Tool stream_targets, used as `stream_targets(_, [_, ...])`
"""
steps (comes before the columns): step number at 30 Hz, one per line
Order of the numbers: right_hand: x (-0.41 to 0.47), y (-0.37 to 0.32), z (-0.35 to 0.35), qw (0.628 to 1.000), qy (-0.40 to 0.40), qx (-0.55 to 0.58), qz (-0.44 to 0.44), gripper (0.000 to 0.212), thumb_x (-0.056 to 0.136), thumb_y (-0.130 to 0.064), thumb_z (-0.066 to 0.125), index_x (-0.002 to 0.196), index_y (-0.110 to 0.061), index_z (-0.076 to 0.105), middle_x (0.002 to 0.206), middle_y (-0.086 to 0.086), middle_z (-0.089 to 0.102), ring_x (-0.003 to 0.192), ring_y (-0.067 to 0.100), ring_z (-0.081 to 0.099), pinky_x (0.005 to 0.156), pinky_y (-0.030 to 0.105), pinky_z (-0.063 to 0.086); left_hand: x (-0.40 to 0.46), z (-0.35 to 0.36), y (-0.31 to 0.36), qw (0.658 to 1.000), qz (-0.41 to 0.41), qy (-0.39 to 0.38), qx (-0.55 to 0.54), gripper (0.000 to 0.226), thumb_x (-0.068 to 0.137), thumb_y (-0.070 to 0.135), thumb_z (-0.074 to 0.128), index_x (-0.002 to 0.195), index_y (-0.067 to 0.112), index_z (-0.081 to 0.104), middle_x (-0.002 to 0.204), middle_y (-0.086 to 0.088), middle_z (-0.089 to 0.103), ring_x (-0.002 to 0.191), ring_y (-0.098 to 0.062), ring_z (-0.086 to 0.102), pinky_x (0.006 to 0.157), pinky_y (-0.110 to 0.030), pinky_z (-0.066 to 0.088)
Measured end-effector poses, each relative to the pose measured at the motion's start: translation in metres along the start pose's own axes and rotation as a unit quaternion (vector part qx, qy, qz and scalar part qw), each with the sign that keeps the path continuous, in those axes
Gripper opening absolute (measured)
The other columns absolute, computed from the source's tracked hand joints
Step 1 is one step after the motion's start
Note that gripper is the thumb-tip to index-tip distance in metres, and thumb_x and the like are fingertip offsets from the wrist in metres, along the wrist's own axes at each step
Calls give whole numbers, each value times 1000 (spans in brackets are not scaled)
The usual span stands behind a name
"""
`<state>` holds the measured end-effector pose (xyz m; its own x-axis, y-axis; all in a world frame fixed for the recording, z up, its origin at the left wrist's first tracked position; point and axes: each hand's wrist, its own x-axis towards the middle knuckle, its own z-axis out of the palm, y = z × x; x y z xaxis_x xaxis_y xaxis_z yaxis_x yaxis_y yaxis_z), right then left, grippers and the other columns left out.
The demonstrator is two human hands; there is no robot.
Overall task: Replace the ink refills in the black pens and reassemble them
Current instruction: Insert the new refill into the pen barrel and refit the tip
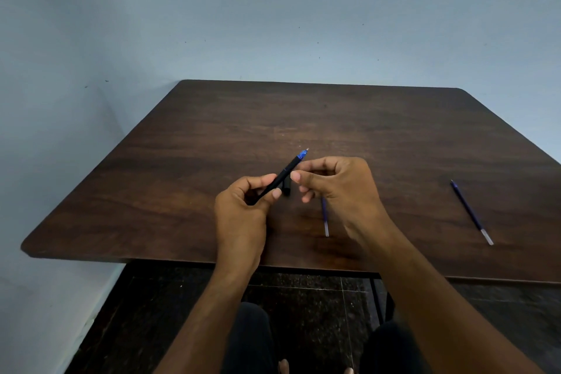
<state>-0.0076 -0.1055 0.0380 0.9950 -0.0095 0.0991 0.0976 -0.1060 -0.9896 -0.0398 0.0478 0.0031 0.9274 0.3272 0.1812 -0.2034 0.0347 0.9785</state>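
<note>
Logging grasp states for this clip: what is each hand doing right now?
Left hand: closed on the black plastic pen with blue tip.
Right hand: fingers curled beside the pen near a small black piece; a grip cannot be told.

I see a dark wooden table (pixel 212 136) bearing two blue refills, one (pixel 471 212) far right, another (pixel 325 218) partly hidden, perhaps beside a black cap (pixel 287 187).

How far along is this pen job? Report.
Done, apparently: the pen in the left hand shows a blue tip, so a refill looks seated. In hand: right hand by a black piece, perhaps the cap. Left: two refills on the table.
</note>
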Motion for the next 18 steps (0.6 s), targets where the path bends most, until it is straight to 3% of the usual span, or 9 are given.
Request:
stream_targets(7, [25, -6, 13, 971, 17, -235, 37, 9, 87, -20, 80, 82, -16, 74, 60, 3, 67, 35, 2, 54, 42, 16, 46, 3, 0, -1, 999, -21, 23, -25, 28, 82, -3, 78, 97, 20, 76, 91, 7, 80, 87, 0, 73, 77, -12, 54])
stream_targets(13, [41, -7, 40, 933, -5, -355, 56, 17, 87, -24, 78, 93, -8, 76, 90, 8, 75, 82, 18, 71, 74, 31, 58, 4, 0, -2, 999, -26, 18, -24, 28, 83, -3, 77, 96, 22, 77, 91, 7, 80, 86, -4, 75, 77, -16, 57])
stream_targets(18, [50, -1, 53, 920, 0, -381, 86, 16, 86, -22, 78, 90, -13, 65, 81, 2, 61, 77, 15, 63, 60, 26, 48, 4, -1, -4, 999, -24, 13, -20, 30, 83, -1, 78, 96, 25, 77, 92, 11, 80, 88, -2, 74, 75, -12, 55])
